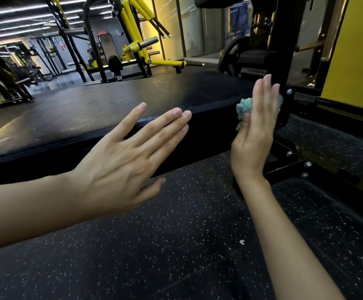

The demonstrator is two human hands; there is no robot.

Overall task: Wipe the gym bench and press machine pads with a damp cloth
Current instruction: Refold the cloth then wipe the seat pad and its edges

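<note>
**Head view, near to far.** Speckled rubber floor (176, 245) in the foreground, with a pale scrap (242, 241) lying on it.

**Left hand** (122, 167): fingers straight and close together, thumb spread, holding nothing. It appears to rest flat on the side wall of the pad (111, 105).

**Right hand** (255, 131): fingers straight, palm pressing the cloth (244, 106) against the same side wall at the pad's right end. It sits just beside the black post (284, 40) and its bolt (289, 91).

**Risk:** the cloth is pinned by a flat palm, not gripped. If pressure eases during a stroke, it would likely slip to the floor and pick up grit. A stroke carried rightward could snag it on the bolt or knock the fingers against the post.

**Cloth:** teal, nubby and bunched, showing on either side of the hand. Whether it is damp cannot be told.

**Pad:** black and broad, its flat top dully glossy, with pale streaks near the front edge.

**Beyond:** yellow machines (133, 29).
</note>
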